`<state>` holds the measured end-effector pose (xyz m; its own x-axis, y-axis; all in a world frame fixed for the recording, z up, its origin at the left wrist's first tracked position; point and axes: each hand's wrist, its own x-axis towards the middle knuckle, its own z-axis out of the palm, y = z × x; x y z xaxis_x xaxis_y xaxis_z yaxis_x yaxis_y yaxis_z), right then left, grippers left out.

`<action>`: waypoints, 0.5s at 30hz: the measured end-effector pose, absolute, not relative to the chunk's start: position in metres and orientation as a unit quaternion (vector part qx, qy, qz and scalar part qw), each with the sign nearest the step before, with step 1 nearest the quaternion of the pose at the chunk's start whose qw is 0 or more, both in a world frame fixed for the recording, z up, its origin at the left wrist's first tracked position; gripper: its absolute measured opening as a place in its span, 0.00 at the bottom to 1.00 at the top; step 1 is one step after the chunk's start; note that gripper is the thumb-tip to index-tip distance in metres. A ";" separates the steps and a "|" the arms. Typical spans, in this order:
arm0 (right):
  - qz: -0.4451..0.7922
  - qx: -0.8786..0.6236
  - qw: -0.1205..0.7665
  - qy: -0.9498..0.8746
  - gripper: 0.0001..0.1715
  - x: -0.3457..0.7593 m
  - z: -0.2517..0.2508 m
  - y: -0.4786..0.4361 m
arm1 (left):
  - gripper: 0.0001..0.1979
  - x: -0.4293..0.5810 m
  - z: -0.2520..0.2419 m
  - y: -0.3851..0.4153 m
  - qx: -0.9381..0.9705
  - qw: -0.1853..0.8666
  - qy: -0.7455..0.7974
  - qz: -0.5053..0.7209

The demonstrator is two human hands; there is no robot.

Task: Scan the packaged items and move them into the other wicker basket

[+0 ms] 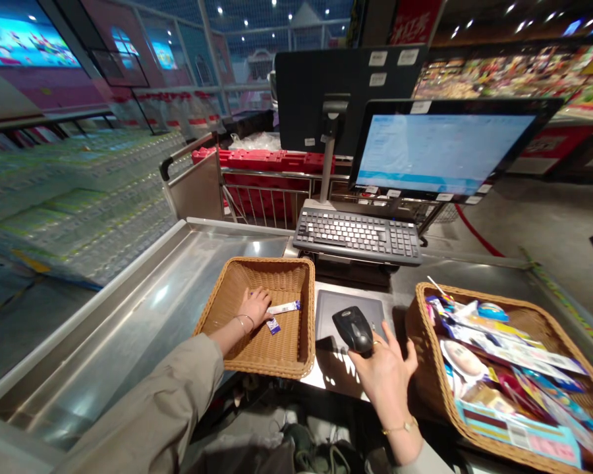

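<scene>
My left hand [255, 305] reaches down into a woven tan basket [304, 329], fingers curled over the near ends of two slim white-and-blue stick packets. One stick packet [285, 307] points right from the fingers; a second packet [273, 326] angles down below it. The fingertips' exact grip is partly hidden. Over the counter, my right hand [388, 372] holds a black handheld barcode scanner [353, 329] between thumb and forefinger, the other fingers spread out. Beneath the scanner lies a grey pad [326, 309], with shadows falling beside it.
A second woven basket [427, 368] on the right is heaped with packaged goods. Behind the scanner stand a black keyboard [358, 234] and a lit monitor [439, 151], with another screen [306, 99] facing away. A steel counter trough [143, 316] runs along the left.
</scene>
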<state>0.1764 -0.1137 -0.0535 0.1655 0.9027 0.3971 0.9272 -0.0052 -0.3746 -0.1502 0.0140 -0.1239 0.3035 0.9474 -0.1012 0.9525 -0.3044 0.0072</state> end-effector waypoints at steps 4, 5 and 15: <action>-0.027 -0.716 0.284 -0.637 0.16 0.181 -0.060 -0.115 | 0.20 -0.137 -0.133 0.007 0.819 0.016 0.571 -0.058; -0.028 -0.718 0.283 -0.635 0.16 0.182 -0.062 -0.115 | 0.19 -0.135 -0.135 0.007 0.819 0.013 0.570 -0.062; -0.022 -0.733 0.266 -0.626 0.19 0.188 -0.069 -0.120 | 0.15 -0.129 -0.149 0.007 0.808 0.011 0.583 -0.088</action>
